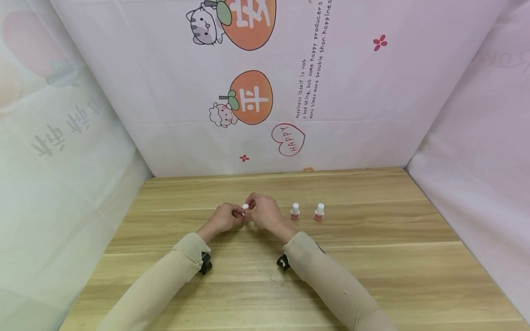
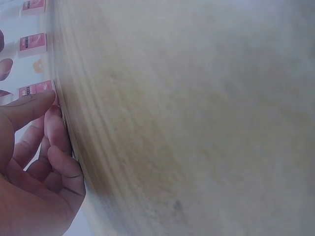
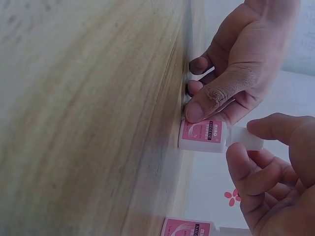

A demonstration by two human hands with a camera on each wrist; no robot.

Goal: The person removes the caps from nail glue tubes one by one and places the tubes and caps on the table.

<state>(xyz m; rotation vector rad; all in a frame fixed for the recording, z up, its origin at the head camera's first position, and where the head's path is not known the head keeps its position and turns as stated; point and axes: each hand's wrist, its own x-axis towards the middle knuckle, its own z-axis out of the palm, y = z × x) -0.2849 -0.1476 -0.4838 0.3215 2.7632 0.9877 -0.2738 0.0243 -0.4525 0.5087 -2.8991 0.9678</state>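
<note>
A small white nail glue bottle with a pink label (image 3: 203, 136) stands on the table between the two hands. My left hand (image 1: 225, 217) pinches its body low down, thumb across the label in the right wrist view. The white cap (image 3: 247, 138) is held between the thumb and a finger of my right hand (image 1: 266, 212). Cap and bottle are joined, as far as I can see. To the right stand two like bottles, the nearer one (image 1: 295, 214) and the farther one (image 1: 319, 214), both capped and upright.
The wooden table (image 1: 265, 294) meets a white printed cloth backdrop (image 1: 339, 142) behind the bottles. White cloth walls rise at the left (image 1: 83, 184) and the right (image 1: 476, 151). Both sleeves bear black wrist straps.
</note>
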